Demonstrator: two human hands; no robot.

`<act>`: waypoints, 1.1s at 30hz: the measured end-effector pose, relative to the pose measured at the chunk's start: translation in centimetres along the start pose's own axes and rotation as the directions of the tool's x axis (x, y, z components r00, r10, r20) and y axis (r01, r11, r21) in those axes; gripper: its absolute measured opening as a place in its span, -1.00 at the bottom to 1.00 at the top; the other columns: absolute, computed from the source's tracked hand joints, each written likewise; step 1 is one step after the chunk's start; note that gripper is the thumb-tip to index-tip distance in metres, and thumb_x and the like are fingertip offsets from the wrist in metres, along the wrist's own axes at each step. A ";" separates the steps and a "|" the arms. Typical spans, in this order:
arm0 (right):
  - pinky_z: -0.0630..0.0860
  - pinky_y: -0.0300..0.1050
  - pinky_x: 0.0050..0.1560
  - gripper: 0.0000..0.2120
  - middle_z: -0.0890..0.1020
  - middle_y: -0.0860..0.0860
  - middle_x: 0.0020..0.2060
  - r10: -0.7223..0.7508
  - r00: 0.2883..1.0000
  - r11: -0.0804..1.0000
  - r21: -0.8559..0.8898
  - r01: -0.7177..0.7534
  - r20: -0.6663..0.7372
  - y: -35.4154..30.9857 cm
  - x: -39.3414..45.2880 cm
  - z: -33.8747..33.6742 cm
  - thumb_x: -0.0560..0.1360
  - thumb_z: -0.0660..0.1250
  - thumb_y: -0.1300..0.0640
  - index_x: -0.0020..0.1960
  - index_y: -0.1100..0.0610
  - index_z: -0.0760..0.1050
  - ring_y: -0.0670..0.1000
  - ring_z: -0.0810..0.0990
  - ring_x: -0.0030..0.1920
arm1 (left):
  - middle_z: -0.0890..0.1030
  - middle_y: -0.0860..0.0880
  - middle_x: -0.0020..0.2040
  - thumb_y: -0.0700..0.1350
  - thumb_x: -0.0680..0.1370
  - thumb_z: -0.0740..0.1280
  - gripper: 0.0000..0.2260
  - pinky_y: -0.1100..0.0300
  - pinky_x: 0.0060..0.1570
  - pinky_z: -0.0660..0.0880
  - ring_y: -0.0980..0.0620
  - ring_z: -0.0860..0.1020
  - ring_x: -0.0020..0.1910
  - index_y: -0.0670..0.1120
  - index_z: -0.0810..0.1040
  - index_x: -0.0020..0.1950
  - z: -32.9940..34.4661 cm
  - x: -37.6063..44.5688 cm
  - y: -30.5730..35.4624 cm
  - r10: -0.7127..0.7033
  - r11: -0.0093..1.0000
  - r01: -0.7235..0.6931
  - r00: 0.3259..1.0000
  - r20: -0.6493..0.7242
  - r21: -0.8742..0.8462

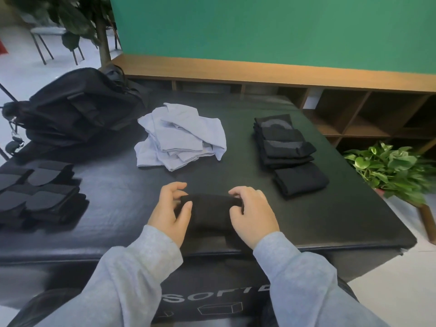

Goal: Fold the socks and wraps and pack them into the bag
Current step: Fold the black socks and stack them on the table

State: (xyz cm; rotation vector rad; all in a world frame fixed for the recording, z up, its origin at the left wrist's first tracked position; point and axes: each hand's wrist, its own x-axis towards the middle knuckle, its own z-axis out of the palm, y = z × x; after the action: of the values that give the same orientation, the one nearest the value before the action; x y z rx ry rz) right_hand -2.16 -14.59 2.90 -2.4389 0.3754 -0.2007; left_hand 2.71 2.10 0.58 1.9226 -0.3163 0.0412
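Note:
A black sock [211, 210] lies partly rolled on the black padded table [330, 208] near the front edge. My left hand [171, 208] grips its left end with curled fingers and thumb. My right hand [253, 214] grips its right end the same way. Behind it sits a loose pile of light blue socks [181, 136]. A row of folded black socks [289, 152] lies at the right. Stacked black and grey wraps [40, 194] lie at the left. The black bag [77, 109] rests on the table's far left corner.
A wooden shelf unit [354, 107] runs behind the table under a green wall. A leafy potted plant [391, 168] stands off the right edge. A tree trunk and chair legs are at the back left. A printed black box [212, 300] sits below the front edge.

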 end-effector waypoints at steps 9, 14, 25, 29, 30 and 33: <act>0.34 -0.15 0.16 -0.78 0.46 -0.16 -0.06 -0.168 0.976 0.984 -0.038 0.174 0.136 -0.6 -0.9 -3.7 0.49 0.22 0.00 0.12 -0.19 0.47 0.00 0.42 0.11 | 0.53 0.10 0.03 -0.37 0.49 0.29 -0.53 0.10 0.11 0.49 0.13 0.54 0.02 0.20 0.34 0.10 2.6 -1.3 3.6 0.188 0.965 -0.174 0.980 0.058 -0.195; 0.48 -0.20 -0.03 -0.95 0.57 -0.14 -0.16 -0.159 0.987 0.974 0.159 0.160 -0.014 0.0 -1.7 -5.5 0.51 0.28 0.10 -0.04 -0.02 0.46 -0.14 0.53 -0.13 | 0.49 0.21 0.14 -0.07 0.42 0.45 -0.54 0.11 0.19 0.45 0.17 0.52 0.14 0.29 0.29 0.12 3.6 0.0 4.3 0.136 0.979 -0.109 0.979 0.152 -0.172; 0.50 -0.38 -0.11 -0.55 0.57 -0.21 -0.11 0.119 0.968 0.734 0.676 0.065 -0.223 3.5 -2.1 -6.6 0.48 0.32 0.30 0.19 -0.11 0.24 -0.25 0.59 -0.12 | 0.58 0.17 0.08 -0.02 0.49 0.34 -0.67 0.00 0.17 0.48 0.14 0.54 0.11 0.16 0.40 0.23 7.6 2.4 5.6 0.053 0.997 -0.077 0.824 0.565 0.019; 0.50 -0.31 -0.13 -0.63 0.59 -0.10 -0.13 0.205 0.910 0.771 0.633 0.078 -0.361 5.4 -1.4 -7.3 0.50 0.29 0.29 0.04 -0.11 0.21 -0.11 0.59 -0.13 | 0.51 0.18 0.15 -0.06 0.48 0.38 -0.64 0.05 0.20 0.46 0.13 0.51 0.15 0.16 0.36 0.20 9.4 3.0 7.0 0.082 0.991 -0.125 0.855 0.512 0.049; 0.51 -0.27 -0.12 -0.65 0.60 -0.07 -0.13 0.232 0.893 0.784 0.617 0.063 -0.385 5.9 -1.2 -7.4 0.51 0.29 0.27 0.00 -0.09 0.20 -0.07 0.59 -0.14 | 0.48 0.18 0.15 -0.09 0.48 0.39 -0.65 0.08 0.18 0.47 0.11 0.51 0.12 0.19 0.33 0.14 9.9 3.2 7.4 0.087 0.990 -0.129 0.877 0.473 0.058; 0.50 -0.19 -0.08 -0.70 0.58 -0.06 -0.15 0.299 0.851 0.823 0.568 -0.001 -0.432 7.3 -0.2 -7.9 0.52 0.29 0.20 -0.03 -0.14 0.23 -0.08 0.58 -0.14 | 0.46 0.12 0.09 -0.12 0.49 0.38 -0.73 0.13 -0.03 0.52 0.02 0.53 -0.10 0.18 0.33 -0.06 11.3 4.0 8.6 0.126 0.989 -0.146 0.915 0.382 0.023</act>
State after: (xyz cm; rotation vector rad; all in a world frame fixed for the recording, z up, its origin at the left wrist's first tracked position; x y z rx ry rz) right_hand -5.76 -24.61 4.45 -1.7382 0.6453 -0.7799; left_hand 3.16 -11.98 5.00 1.9506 -0.7166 -0.2378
